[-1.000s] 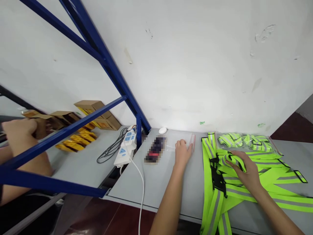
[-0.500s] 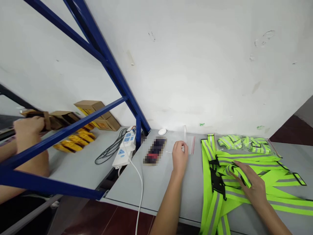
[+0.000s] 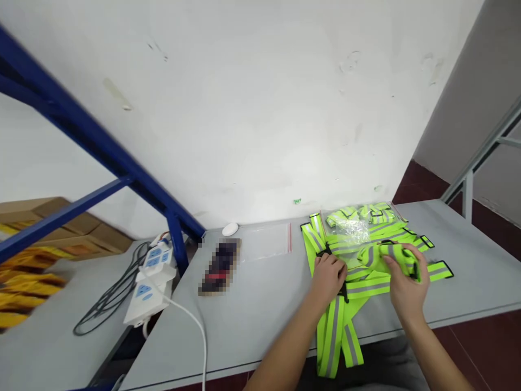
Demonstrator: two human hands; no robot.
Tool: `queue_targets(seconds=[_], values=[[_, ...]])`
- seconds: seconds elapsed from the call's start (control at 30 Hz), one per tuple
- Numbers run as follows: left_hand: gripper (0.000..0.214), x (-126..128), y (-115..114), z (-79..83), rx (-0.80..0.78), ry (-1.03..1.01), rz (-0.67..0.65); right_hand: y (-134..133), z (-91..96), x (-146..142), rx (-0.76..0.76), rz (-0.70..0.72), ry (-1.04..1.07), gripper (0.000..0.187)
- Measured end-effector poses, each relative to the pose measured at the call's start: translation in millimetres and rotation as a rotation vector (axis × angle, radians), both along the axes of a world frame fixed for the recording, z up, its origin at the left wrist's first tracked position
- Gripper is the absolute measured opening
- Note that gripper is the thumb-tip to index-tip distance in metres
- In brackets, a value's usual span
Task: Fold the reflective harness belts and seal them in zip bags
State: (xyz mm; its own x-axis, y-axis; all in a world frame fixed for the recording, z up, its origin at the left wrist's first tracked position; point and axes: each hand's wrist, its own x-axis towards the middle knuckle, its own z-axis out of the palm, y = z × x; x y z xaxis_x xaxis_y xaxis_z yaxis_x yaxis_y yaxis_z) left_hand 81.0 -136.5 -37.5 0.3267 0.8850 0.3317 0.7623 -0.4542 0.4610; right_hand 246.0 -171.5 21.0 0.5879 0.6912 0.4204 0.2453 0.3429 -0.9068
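Note:
My right hand (image 3: 409, 285) grips a rolled-up neon-yellow reflective strap (image 3: 393, 256) with grey stripes, holding it just above the pile. Curled fingers of my left hand (image 3: 330, 274) are at the near left corner of a clear plastic bag (image 3: 352, 232) that lies over the straps; the fingertips are partly hidden. Beneath both hands spreads a heap of loose reflective straps (image 3: 370, 288) with black buckles, some ends hanging over the table's front edge. Behind it lies a clear bag with rolled straps (image 3: 380, 213) inside.
Further clear bags (image 3: 266, 241) with a red seal line lie left of the straps, beside a blurred dark item (image 3: 220, 269) and a white round object (image 3: 230, 229). A power strip (image 3: 152, 282), its cable, a blue frame (image 3: 177, 244), cardboard boxes (image 3: 93, 236) and yellow packets (image 3: 28, 282) are farther left.
My left hand has moved right from the flat clear bags to the strap pile, bringing a bag along. My right hand has lifted the rolled strap slightly. The view has turned right.

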Motion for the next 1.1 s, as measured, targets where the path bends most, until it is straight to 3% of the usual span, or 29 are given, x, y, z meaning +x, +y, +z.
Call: queue_targets(seconds=[0.13, 0.2, 0.33, 0.53, 0.67, 0.77, 0.87, 0.93, 0.97, 1.1], values=[[0.015, -1.2, -3.4, 3.5, 0.026, -0.040, -0.005, -12.5, -13.4, -10.5, 0.235, 0.383, -0.377, 0.040], [0.017, -2.0, -6.4, 4.8, 0.081, -0.119, 0.026, -16.2, -24.6, -11.6, 0.280, 0.475, -0.506, 0.048], [0.016, -3.6, -9.3, 8.1, 0.219, -0.277, 0.105, -20.3, -40.1, -12.2, 0.266, 0.376, -0.572, 0.050], [0.012, -6.7, -6.1, 9.3, 0.298, -0.368, 0.142, -19.6, -36.8, -18.1, 0.184, 0.160, -0.571, 0.044], [0.014, -6.8, -2.7, 3.4, 0.183, -0.435, 0.109, -24.2, -31.0, -15.5, 0.187, 0.105, -0.695, 0.047], [0.016, -3.8, -1.9, 0.6, 0.047, -0.368, 0.084, -28.9, -30.5, -15.5, 0.190, 0.111, -0.782, 0.049], [0.017, -1.4, -7.0, 6.6, -0.039, -0.435, 0.012, -31.6, -32.5, -17.5, 0.245, 0.094, -0.793, 0.047], [0.021, -1.1, -14.4, 17.3, -0.196, -0.662, -0.027, -32.5, -32.1, -17.7, 0.305, 0.080, -0.782, 0.045], [0.026, -1.0, -18.8, 24.4, -0.356, -0.799, -0.038, -32.8, -30.9, -17.1, 0.330, 0.083, -0.785, 0.044], [0.050, 2.8, -34.9, 55.6, -1.262, -1.269, -0.080, -33.6, -23.9, -9.5, 0.438, 0.233, -0.917, 0.036]])
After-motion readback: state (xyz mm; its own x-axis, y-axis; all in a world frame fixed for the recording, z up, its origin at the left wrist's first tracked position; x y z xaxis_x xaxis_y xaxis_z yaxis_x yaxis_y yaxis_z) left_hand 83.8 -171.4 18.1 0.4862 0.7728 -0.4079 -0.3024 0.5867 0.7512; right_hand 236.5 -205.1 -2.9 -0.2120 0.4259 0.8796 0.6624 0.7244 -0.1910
